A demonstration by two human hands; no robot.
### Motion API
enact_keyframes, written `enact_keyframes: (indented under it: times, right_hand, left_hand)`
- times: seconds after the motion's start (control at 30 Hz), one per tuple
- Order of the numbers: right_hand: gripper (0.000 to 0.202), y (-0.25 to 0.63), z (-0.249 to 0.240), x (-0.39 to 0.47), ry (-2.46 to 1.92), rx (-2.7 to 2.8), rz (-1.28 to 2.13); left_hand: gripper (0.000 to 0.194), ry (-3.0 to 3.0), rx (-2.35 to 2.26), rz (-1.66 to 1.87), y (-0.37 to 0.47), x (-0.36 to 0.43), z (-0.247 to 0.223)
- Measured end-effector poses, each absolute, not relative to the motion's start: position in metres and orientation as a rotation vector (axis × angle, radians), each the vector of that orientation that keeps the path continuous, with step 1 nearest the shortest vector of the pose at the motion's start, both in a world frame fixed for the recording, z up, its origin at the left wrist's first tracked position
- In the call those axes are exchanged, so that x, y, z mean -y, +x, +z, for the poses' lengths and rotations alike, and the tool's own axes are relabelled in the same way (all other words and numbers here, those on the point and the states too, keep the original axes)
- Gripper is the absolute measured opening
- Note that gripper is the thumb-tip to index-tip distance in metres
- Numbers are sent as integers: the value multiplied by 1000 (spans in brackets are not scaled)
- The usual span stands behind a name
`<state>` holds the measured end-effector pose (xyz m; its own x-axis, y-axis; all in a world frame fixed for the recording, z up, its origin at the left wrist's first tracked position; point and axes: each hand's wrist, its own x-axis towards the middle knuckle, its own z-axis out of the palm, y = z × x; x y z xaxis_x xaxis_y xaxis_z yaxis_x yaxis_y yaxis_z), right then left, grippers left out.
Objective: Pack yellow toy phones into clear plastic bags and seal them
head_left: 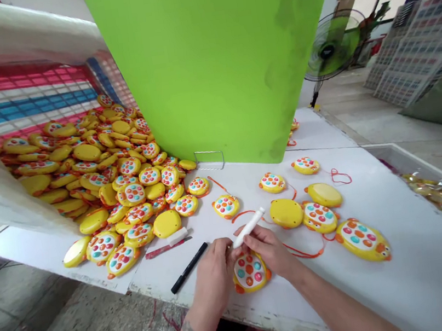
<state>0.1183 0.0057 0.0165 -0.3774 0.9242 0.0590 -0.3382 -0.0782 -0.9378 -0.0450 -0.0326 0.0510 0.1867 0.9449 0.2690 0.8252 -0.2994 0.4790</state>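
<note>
A white pen-like stick (251, 227) slants upward between my hands. My right hand (273, 249) is closed round its middle with thumb and fingers. My left hand (215, 268) has its fingers closed at the pen's lower end. Just under my fingertips lies a yellow turtle-shaped toy (250, 273) with a white top and red, orange and blue buttons; my hands hide its upper edge. A black pen (189, 268) lies left of my left hand. Beyond it are a white cap-like piece (177, 236) and a thin red cutter-like tool (162, 249).
A large heap of the same toys (122, 169) spills from a bag on the left. Several more, some with orange cords, lie on the white table (416, 247) ahead and right. A green board (214, 67) stands behind. A bin (393, 153) and a fan (328, 50) are at right.
</note>
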Motion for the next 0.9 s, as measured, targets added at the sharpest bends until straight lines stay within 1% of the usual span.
enact_keyframes:
  times: [0.17, 0.23, 0.3, 0.37, 0.43, 0.53, 0.6, 0.67, 0.77, 0.83, 0.9]
  right_hand:
    - [19, 120, 10, -6, -649, 1164, 1683]
    - [22, 120, 10, -6, -636, 1192, 1680]
    - [26, 120, 10, -6, -657, 1207, 1678]
    - [28, 122, 12, -6, -686, 1214, 1695]
    - [31, 126, 14, -4, -689, 1213, 1755]
    - [33, 133, 19, 1, -607, 1204, 1922]
    - [31, 134, 20, 6, -516, 1173, 2026]
    - [31, 131, 20, 10, -434, 1132, 2095]
    - [33, 126, 20, 10, -383, 1088, 2110]
    - [37, 130, 23, 4, -362, 1028, 2090]
    - [42, 142, 27, -8, -363, 929, 2001]
  left_hand:
    - [14, 2410, -1852, 668, -38, 39, 52]
    - [13, 2458, -1863, 572, -34, 41, 52]
    - [18, 2412, -1871, 449, -29, 44, 53]
    - [24, 2249, -1851, 398, -24, 49, 54]
    - [29, 1998, -1675, 480, -18, 59, 57]
    - [41, 1442, -1164, 650, -10, 79, 57]
    - [47, 1001, -902, 616, -4, 89, 54]
    - [51, 711, -719, 588, 0, 94, 52]
    - [54, 584, -591, 567, 4, 99, 52]
    - [56, 710, -575, 537, 4, 104, 55]
    - [56, 866, -558, 511, 3, 112, 59]
